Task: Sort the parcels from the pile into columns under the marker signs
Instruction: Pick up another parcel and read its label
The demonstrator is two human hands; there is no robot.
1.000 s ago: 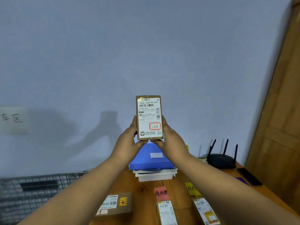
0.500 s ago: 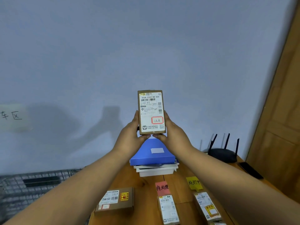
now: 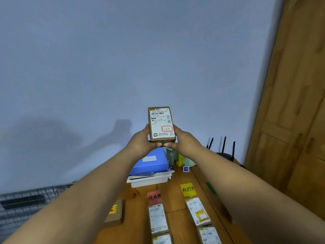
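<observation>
1. Parcel: a small brown cardboard box, held upright in the air above the far end of the table, its white shipping label facing the camera. A red-framed stamp sat at the label's lower right. The flat faces and square edges suggested a stiff, light carton, unlikely to deform under a moderate squeeze; the glossy label was probably the slipperiest surface, so the bare cardboard sides and bottom edge looked the better places to take hold.
2. Left hand: closed around the box's lower left side, thumb under the bottom edge.
3. Right hand: closed around the lower right side, thumb meeting the left one beneath the box. Both hands thus clamped it between them.
4. Marker signs: a pink sign and a yellow sign lay on the table, each heading a column of labelled parcels.
5. Surroundings: a blue box on a white tray; a lone brown box at left; a black router at right.
</observation>
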